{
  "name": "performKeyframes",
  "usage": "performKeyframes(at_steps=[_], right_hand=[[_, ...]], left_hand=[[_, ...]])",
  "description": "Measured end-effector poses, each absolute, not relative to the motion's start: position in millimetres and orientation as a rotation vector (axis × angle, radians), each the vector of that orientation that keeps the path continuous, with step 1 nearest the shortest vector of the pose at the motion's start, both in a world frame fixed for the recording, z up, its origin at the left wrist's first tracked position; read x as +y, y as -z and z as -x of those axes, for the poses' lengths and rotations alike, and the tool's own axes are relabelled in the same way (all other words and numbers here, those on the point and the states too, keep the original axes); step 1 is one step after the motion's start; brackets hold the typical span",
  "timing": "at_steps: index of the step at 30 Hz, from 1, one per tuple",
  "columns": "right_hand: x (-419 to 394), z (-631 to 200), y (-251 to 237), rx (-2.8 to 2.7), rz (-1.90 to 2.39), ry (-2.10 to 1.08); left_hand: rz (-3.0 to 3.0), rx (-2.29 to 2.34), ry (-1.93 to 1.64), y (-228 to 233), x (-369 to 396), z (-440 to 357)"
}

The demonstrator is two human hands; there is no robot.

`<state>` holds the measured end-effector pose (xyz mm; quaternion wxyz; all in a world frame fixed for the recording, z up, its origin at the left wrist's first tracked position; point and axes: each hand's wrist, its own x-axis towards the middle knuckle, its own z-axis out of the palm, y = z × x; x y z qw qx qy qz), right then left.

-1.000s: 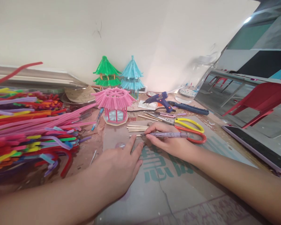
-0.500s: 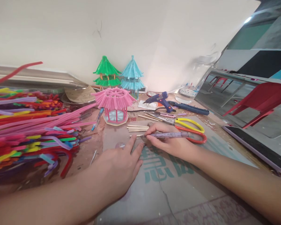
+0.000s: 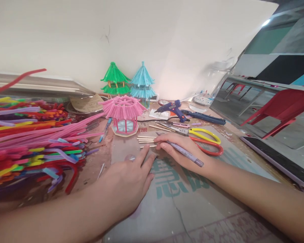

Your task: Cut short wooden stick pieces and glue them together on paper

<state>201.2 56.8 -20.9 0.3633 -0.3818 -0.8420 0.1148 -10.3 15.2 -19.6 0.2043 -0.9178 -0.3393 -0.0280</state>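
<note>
Right hand (image 3: 184,152) grips a purple pen (image 3: 183,151), tip down on the cardboard sheet (image 3: 182,199) beside a wooden stick (image 3: 149,146).
Pen slants back across the hand, seemingly for marking by the stick. Left hand (image 3: 128,179) lies open and flat on the sheet just left of the pen, fingers spread, likely steadying the sheet. More sticks (image 3: 146,138) lie just beyond the pen; scissors (image 3: 205,140) right of it, pink pavilion model (image 3: 124,113) behind, pipe cleaner pile (image 3: 32,141) far left.

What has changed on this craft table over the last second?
The right hand swung its purple pen round: it lay level across the table, now its rear end slants toward the person. The left hand stays flat on the cardboard; sticks and scissors unmoved.
</note>
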Motion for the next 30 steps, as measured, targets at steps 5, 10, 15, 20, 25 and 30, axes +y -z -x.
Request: performKeyframes(at_steps=[5, 10, 15, 20, 25, 30], right_hand=[[60.9, -201.0, 22.5, -2.153, 1.019, -0.226], [82.2, -217.5, 31.8, -2.011, 1.132, -0.055], [99.7, -233.9, 39.6, -2.012, 1.292, -0.001], [98.0, -230.5, 39.4, -2.145, 1.237, 0.058], [97.8, -227.8, 39.1, -2.175, 1.251, 0.107], [100.3, -228.0, 40.1, -2.131, 1.258, 0.086]], left_hand=[[2.574, -0.923, 0.058, 19.1, 15.8, 10.8], [2.581, -0.911, 0.005, 16.2, 17.1, 9.8], [2.606, -0.962, 0.059, 14.1, 16.0, 8.6], [2.616, -1.018, 0.021, 10.9, 14.9, 7.5], [2.617, -1.038, 0.004, 9.6, 14.7, 7.4], [2.609, -1.005, 0.078, 13.0, 15.1, 7.3]])
